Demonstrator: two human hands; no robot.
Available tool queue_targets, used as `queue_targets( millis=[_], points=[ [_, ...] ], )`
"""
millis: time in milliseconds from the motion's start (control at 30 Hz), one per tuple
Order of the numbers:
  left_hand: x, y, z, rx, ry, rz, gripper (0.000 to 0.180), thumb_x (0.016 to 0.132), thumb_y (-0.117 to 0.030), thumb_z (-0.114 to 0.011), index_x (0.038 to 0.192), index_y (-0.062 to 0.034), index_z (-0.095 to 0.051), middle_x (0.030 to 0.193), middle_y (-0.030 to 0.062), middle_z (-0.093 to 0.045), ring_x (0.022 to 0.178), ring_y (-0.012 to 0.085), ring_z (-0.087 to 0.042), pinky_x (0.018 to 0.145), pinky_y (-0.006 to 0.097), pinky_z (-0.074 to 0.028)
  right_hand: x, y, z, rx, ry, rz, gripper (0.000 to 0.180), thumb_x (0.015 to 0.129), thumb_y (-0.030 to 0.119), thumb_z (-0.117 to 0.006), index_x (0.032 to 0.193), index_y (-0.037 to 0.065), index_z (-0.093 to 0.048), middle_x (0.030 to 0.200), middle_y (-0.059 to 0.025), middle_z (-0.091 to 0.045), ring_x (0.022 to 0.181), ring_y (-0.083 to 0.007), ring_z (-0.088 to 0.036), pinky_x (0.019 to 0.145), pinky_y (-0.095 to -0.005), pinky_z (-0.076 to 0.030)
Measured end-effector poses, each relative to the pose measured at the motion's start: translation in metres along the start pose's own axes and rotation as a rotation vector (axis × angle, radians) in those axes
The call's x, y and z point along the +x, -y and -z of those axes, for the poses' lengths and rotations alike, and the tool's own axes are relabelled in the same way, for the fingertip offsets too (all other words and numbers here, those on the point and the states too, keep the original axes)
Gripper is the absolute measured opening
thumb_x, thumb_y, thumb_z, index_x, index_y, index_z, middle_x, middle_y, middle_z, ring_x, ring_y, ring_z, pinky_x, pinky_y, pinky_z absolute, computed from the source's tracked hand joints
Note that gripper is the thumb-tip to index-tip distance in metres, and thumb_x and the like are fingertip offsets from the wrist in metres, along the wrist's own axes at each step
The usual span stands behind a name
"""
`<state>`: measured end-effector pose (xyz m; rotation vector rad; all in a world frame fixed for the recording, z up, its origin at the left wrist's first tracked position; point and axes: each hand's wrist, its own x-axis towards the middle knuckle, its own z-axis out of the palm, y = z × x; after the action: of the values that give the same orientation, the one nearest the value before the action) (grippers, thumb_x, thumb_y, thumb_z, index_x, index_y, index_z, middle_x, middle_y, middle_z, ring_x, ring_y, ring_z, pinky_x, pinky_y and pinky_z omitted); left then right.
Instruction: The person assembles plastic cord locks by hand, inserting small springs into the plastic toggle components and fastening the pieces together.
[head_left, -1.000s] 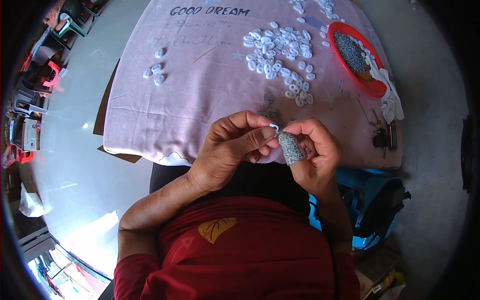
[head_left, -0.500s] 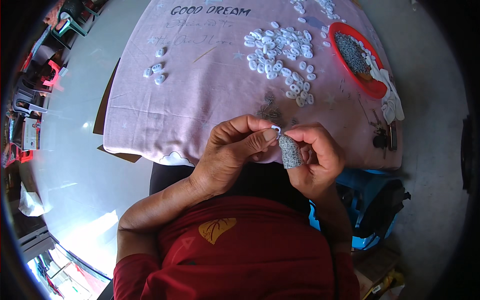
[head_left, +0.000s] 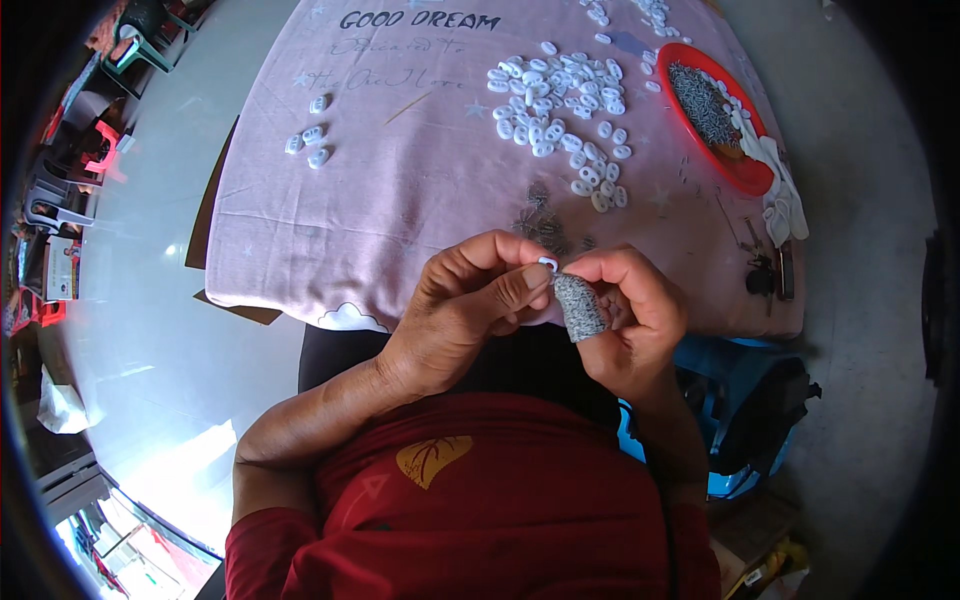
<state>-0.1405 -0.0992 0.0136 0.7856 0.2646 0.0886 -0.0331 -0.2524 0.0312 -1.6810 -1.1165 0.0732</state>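
Note:
Over the near edge of the table, my left hand (head_left: 450, 310) pinches a small white plastic piece (head_left: 547, 263) between thumb and forefinger. My right hand (head_left: 645, 315) meets it from the other side, its thumb in a grey knitted finger sleeve (head_left: 579, 308). The right thumb and forefinger are closed at the piece; whatever lies between their tips is hidden. Just beyond my hands lies a heap of small metal bits (head_left: 540, 222). Farther off, many similar white oval pieces (head_left: 550, 130) with holes are spread on the pink cloth (head_left: 400, 210).
At the right edge, a red plate (head_left: 682, 118) holds small grey metal parts (head_left: 703, 105), with a white glove (head_left: 785, 190) over its rim. Keys (head_left: 760, 275) lie nearer. A thin stick (head_left: 407, 107) and several separate white pieces (head_left: 313, 134) are at left.
The white piece has turned slightly and sits a little lower and left between my fingertips. My right fingers have shifted slightly left with it. The rest looks the same.

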Motion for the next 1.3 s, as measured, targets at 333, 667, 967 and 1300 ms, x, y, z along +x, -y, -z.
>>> queue_targets(
  millis=[333, 667, 967, 1300],
  points=[
    [0.003, -0.009, 0.007, 0.002, 0.102, 0.067, 0.020, 0.094, -0.009, -0.061, 0.114, -0.0056, -0.064, 0.090, -0.0007, -0.065, 0.074, 0.0042, -0.054, 0.067, 0.019, -0.044, 0.002, -0.001, 0.003, -0.015, 0.007, 0.073, 0.026, 0.071, -0.008, -0.069, 0.095, 0.003, -0.064, 0.084, -0.0019, -0.063, 0.057, -0.0051, -0.046, 0.048, -0.0201, -0.033],
    [-0.001, -0.009, 0.005, 0.208, 0.072, -0.124, 0.020, 0.091, 0.004, -0.062, 0.110, -0.0006, -0.067, 0.099, 0.0017, -0.068, 0.092, 0.0053, -0.059, 0.083, 0.020, -0.048, 0.000, 0.005, 0.005, 0.087, 0.076, -0.140, 0.025, 0.075, -0.010, -0.065, 0.096, 0.003, -0.062, 0.083, -0.0024, -0.062, 0.060, -0.0040, -0.048, 0.049, -0.0196, -0.033],
    [0.000, -0.005, 0.005, 0.224, 0.057, -0.146, 0.017, 0.090, 0.000, -0.065, 0.106, -0.0021, -0.068, 0.096, 0.0016, -0.068, 0.085, 0.0053, -0.060, 0.078, 0.020, -0.049, 0.000, 0.008, 0.003, -0.046, 0.075, -0.036, 0.026, 0.073, -0.011, -0.065, 0.095, 0.003, -0.061, 0.078, -0.0040, -0.058, 0.054, -0.0079, -0.046, 0.047, -0.0222, -0.035],
    [-0.008, -0.008, 0.004, 0.395, 0.052, -0.225, 0.015, 0.089, 0.003, -0.065, 0.104, 0.0014, -0.068, 0.097, 0.0059, -0.070, 0.090, 0.0094, -0.064, 0.083, 0.024, -0.053, 0.002, 0.016, -0.001, -0.056, 0.105, -0.019, 0.024, 0.073, -0.010, -0.067, 0.093, 0.002, -0.062, 0.076, -0.0032, -0.058, 0.052, -0.0058, -0.043, 0.046, -0.0215, -0.033]
  ],
)
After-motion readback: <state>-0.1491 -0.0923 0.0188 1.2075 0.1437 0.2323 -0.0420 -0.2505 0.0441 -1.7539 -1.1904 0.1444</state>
